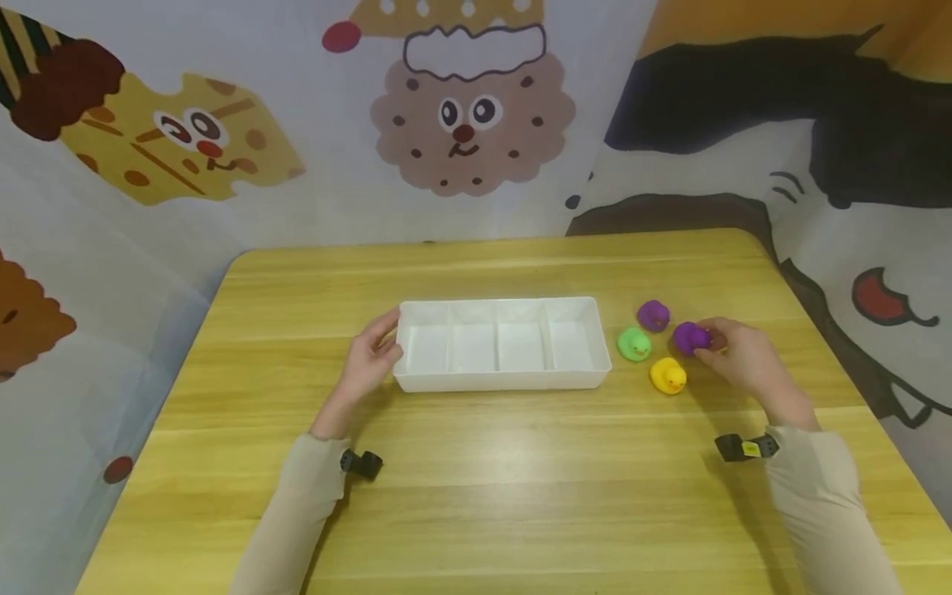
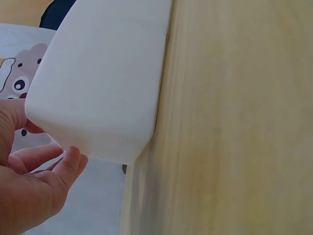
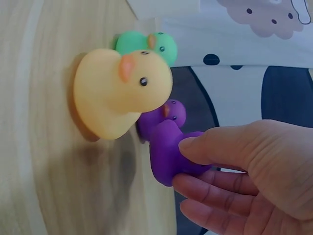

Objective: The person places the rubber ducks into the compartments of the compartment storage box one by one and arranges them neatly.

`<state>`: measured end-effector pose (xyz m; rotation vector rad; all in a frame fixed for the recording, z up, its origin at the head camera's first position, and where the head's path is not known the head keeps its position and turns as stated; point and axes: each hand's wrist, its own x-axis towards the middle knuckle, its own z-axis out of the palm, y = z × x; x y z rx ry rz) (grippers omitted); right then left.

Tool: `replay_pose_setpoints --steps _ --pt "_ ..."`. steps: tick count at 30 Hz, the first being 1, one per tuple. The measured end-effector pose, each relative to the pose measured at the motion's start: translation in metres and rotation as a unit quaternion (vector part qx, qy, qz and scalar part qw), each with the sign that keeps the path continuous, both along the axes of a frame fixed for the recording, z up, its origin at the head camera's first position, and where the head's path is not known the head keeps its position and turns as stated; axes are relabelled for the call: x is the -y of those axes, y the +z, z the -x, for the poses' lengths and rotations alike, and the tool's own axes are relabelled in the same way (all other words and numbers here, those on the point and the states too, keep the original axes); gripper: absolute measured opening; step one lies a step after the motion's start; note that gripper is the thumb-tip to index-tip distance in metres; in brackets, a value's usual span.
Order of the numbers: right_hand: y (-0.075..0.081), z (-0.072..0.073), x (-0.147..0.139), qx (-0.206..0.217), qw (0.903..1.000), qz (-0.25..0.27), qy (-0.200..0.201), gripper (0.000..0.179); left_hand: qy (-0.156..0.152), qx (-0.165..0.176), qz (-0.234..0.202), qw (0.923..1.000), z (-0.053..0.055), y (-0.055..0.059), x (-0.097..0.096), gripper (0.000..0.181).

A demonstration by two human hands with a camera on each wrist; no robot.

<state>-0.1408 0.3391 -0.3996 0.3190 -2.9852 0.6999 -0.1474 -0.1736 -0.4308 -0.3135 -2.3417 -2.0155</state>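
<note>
A white four-section tray (image 1: 502,380) rests on the wooden table. My left hand (image 1: 369,354) holds its left end, with thumb and fingertips at the end wall; in the left wrist view, the tray's outer walls (image 2: 98,73) hide part of that hand (image 2: 39,181). To the tray's right, my right hand (image 1: 751,364) pinches a purple rubber duck (image 1: 691,338) between thumb and fingers. Beside this duck are a second purple duck (image 1: 654,316), a green duck (image 1: 634,345) and a yellow duck (image 1: 668,376). The right wrist view has the gripped duck (image 3: 168,152) close to the yellow one (image 3: 112,93).
The table's (image 1: 483,496) far edge meets a wall covering (image 1: 327,165) printed with cartoon figures. A small dark camera sits on each wrist, the left one (image 1: 362,464) and the right one (image 1: 744,448). All the ducks are right of the tray.
</note>
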Motion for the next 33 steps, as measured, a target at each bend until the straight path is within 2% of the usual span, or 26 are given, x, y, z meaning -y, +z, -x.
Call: replay_pose_setpoints --steps 2,12,20,28,33 --pt "0.002 0.0 0.002 -0.013 0.9999 -0.002 0.003 0.035 0.003 -0.003 0.002 1.0 0.001 -0.004 0.001 0.05" --pt "0.015 -0.002 0.01 -0.053 0.9984 0.012 0.016 0.037 0.006 0.001 0.003 1.0 0.001 -0.005 0.0 0.051" --pt "0.027 -0.001 0.017 -0.066 0.9975 0.004 0.024 0.037 0.009 0.013 0.002 0.9999 0.001 -0.004 0.002 0.052" --pt "0.036 0.0 0.026 -0.05 0.9984 0.001 0.028 0.034 0.0 0.013 -0.001 0.9999 0.001 -0.004 0.003 0.051" --pt "0.042 0.001 0.034 -0.061 0.9974 0.0 0.038 0.034 0.001 0.019 0.005 0.9998 0.001 -0.004 0.003 0.053"
